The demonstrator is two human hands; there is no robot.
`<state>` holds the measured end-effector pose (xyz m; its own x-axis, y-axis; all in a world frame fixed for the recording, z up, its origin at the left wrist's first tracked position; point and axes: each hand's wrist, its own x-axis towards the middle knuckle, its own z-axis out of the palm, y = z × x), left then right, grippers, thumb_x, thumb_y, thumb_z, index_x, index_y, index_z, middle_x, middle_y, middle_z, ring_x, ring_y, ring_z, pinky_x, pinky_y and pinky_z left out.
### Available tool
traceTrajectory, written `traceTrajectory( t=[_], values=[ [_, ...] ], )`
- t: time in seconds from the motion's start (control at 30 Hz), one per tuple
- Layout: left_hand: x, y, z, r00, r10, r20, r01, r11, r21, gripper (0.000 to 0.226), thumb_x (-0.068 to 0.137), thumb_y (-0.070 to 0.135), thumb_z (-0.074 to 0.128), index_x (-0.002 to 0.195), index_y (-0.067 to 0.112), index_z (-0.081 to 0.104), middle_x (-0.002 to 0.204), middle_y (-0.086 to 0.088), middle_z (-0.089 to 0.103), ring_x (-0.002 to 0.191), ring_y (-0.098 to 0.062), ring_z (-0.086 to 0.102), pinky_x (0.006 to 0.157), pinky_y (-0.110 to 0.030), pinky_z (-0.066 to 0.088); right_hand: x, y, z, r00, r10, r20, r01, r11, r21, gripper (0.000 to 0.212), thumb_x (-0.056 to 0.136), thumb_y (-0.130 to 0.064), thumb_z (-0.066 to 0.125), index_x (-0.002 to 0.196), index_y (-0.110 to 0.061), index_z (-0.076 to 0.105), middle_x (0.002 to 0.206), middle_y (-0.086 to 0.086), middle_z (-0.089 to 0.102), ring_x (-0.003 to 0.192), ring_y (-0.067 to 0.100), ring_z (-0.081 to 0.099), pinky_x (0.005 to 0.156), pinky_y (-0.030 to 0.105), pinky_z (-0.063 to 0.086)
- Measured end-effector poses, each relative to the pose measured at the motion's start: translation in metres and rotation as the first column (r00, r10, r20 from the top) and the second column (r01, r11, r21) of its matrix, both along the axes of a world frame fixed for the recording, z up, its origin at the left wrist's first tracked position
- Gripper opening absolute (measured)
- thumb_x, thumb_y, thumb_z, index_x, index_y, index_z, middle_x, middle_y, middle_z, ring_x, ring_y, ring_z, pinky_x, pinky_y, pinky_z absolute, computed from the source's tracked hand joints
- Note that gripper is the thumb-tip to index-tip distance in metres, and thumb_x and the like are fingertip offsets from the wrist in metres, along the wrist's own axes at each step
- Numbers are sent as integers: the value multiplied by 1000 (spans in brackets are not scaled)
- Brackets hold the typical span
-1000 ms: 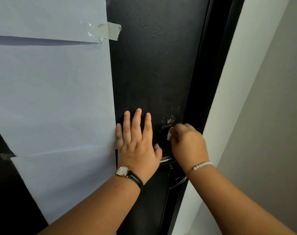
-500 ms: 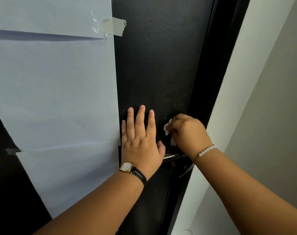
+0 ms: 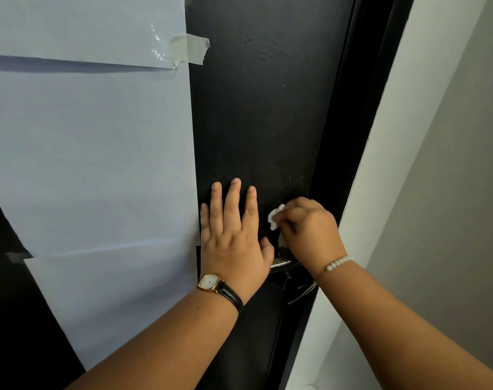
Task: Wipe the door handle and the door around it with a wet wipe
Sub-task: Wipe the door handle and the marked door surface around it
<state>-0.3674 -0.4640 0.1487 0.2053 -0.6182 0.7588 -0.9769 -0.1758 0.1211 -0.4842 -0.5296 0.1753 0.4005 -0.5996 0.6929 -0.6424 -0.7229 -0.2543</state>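
Note:
The black door (image 3: pixel 267 108) fills the middle of the view. My left hand (image 3: pixel 234 237) lies flat on it with fingers spread, a watch on its wrist. My right hand (image 3: pixel 307 229) is closed on a small white wet wipe (image 3: pixel 274 219), pressed to the door just above the metal door handle (image 3: pixel 283 263). Only a short shiny piece of the handle shows between my two hands; the rest is hidden beneath them.
Large white paper sheets (image 3: pixel 85 150) are taped over the door's left part, with a tape strip (image 3: pixel 189 49) at the top edge. The black door frame (image 3: pixel 360 130) and a white wall edge (image 3: pixel 402 136) run along the right. A thin string (image 3: pixel 301 294) hangs below the handle.
My right hand with the wipe has shifted slightly up and left over the door above the handle; the white smear seen there a second ago is gone. My left hand stays flat.

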Motion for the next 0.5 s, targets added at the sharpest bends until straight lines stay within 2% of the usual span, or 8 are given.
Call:
traceTrajectory(
  t=[0.07, 0.13, 0.17, 0.27, 0.33, 0.4, 0.43, 0.5],
  values=[
    [0, 0, 1, 1000, 9, 1, -9, 1000, 3, 84, 64, 34, 66, 140, 17, 34, 148, -9, 22, 140, -34, 13, 110, -48, 13, -8, 2, -2, 989, -67, 135, 59, 996, 67, 11, 74, 0, 70, 79, -9, 74, 86, 10, 71, 82, 22, 64, 74, 17, 43],
    [-1, -1, 1, 1000, 12, -4, -12, 1000, 10, 84, 64, 34, 66, 140, 16, 34, 149, -10, 24, 140, -34, 13, 110, -48, 14, -12, 5, -1, 981, -117, 155, 96, 986, 134, 12, 79, -1, 65, 83, -8, 74, 90, 8, 71, 78, 9, 58, 73, -2, 31],
    [-1, -2, 1, 1000, 9, -5, -9, 1000, 11, 84, 64, 34, 66, 140, 16, 35, 149, -11, 24, 140, -34, 13, 110, -48, 14, -12, 6, 1, 981, -132, 139, 106, 978, 179, 13, 82, -2, 63, 85, -9, 73, 88, 7, 71, 75, 5, 54, 68, -5, 29],
    [-1, -2, 0, 1000, 7, -4, -7, 1000, 12, 84, 65, 34, 65, 140, 16, 33, 148, -10, 21, 140, -34, 12, 110, -49, 13, -11, 4, 8, 980, -185, 72, 143, 909, 393, 16, 89, -10, 55, 92, -14, 70, 69, -8, 65, 70, 4, 55, 64, 2, 39],
    [-1, -2, 0, 1000, 9, -2, -9, 1000, 10, 84, 65, 34, 65, 140, 16, 33, 148, -10, 20, 140, -34, 12, 110, -49, 13, -13, 2, 11, 980, -201, 1, 177, 864, 472, 14, 88, -10, 57, 97, -11, 67, 74, -10, 64, 83, 14, 62, 61, 3, 37],
    [0, -2, 0, 1000, 9, 0, -9, 1000, 12, 84, 65, 35, 65, 140, 16, 33, 148, -11, 21, 140, -35, 13, 110, -49, 13, -16, 3, 8, 968, -208, -139, 248, 866, 435, 19, 88, -13, 57, 103, -4, 64, 93, 1, 66, 96, 23, 62, 61, 4, 36],
    [0, -2, 0, 1000, 7, -1, -7, 1000, 11, 84, 65, 35, 65, 140, 15, 33, 148, -11, 22, 140, -35, 13, 110, -48, 14, -17, 6, 7, 953, -229, -197, 292, 864, 411, 21, 90, -16, 55, 103, -2, 63, 95, 5, 66, 96, 27, 62, 62, 7, 39],
    [0, -2, 0, 1000, 3, -5, -3, 1000, 11, 84, 65, 34, 65, 140, 15, 33, 148, -11, 22, 140, -35, 12, 111, -48, 14, -19, 5, 1, 925, -280, -256, 361, 858, 365, 25, 90, -21, 54, 99, 0, 65, 94, 14, 69, 88, 31, 62, 66, 22, 44]
  ],
)
